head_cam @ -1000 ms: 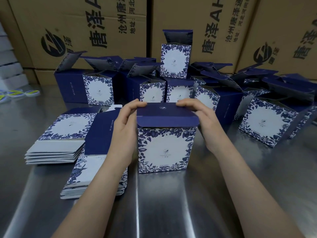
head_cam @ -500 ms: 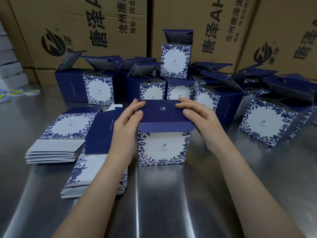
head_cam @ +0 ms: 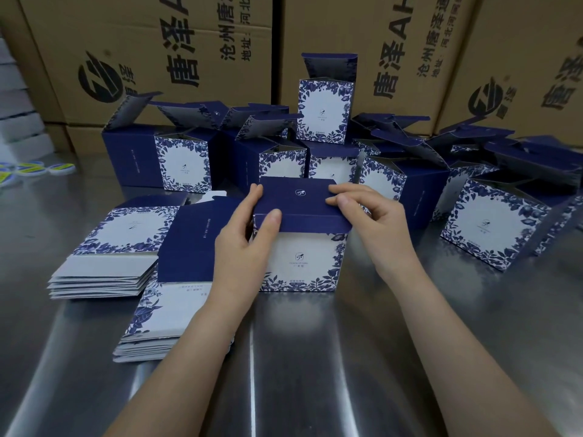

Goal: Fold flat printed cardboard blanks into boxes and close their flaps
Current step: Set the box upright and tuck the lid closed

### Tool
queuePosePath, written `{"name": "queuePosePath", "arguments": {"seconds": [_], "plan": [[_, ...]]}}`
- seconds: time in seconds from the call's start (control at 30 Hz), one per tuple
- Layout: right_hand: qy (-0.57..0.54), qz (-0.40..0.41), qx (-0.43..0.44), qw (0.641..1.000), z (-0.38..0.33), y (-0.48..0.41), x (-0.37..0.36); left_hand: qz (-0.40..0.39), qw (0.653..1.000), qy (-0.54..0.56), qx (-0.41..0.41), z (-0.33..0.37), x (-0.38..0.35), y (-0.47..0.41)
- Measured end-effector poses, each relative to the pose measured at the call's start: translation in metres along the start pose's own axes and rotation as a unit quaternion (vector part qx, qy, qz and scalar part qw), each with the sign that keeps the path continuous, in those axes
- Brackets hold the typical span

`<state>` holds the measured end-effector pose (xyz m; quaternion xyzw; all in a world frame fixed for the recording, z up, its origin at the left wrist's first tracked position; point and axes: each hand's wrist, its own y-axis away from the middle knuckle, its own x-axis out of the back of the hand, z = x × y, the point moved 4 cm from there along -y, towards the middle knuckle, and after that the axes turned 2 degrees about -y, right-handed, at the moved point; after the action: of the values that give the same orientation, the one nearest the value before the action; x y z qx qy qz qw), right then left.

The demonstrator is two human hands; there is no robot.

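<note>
Your navy lid flap (head_cam: 298,200) had dropped lower onto the blue-and-white floral cardboard box (head_cam: 301,263); left hand (head_cam: 244,238) and right hand (head_cam: 375,222) pinched its edges, tuck lip probably needing pushing inside next.

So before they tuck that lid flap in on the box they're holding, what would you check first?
1. Box standing upright on the metal table: ok.
2. Left hand steadying the box's left side, thumb on the lid's front flap: ok.
3. Right hand holding the lid's right edge: ok.
4. Front flap folded down: ok, but it hangs outside the front panel, not yet tucked.
5. Side flaps folded in under the lid: cannot tell, hidden.
6. Room around the box: ok in front; a stack of flat blanks sits close on the left.
</note>
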<state>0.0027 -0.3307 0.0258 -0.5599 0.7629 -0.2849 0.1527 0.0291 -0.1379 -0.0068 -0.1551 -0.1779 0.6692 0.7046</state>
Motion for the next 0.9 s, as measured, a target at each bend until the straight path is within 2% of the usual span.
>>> {"name": "queuePosePath", "arguments": {"seconds": [0.13,0.4,0.6,0.73,0.9], "plan": [[0.001,-0.011,0.004,1.000,0.001,0.001,-0.003,0.007,0.999,-0.051,-0.002,-0.003,-0.003,0.000],[0.001,-0.024,0.012,1.000,0.001,0.001,-0.002,0.005,0.997,-0.073,-0.009,-0.003,-0.007,0.000],[-0.039,-0.081,-0.040,0.995,0.002,0.002,-0.005,0.013,0.991,-0.097,-0.093,0.010,-0.008,0.004],[-0.049,-0.060,-0.038,0.996,0.001,0.004,-0.010,0.048,0.974,-0.129,-0.181,0.016,-0.005,0.003],[-0.038,-0.031,-0.021,0.999,0.003,0.008,-0.018,0.057,0.968,-0.153,-0.193,0.016,-0.003,0.000]]}}
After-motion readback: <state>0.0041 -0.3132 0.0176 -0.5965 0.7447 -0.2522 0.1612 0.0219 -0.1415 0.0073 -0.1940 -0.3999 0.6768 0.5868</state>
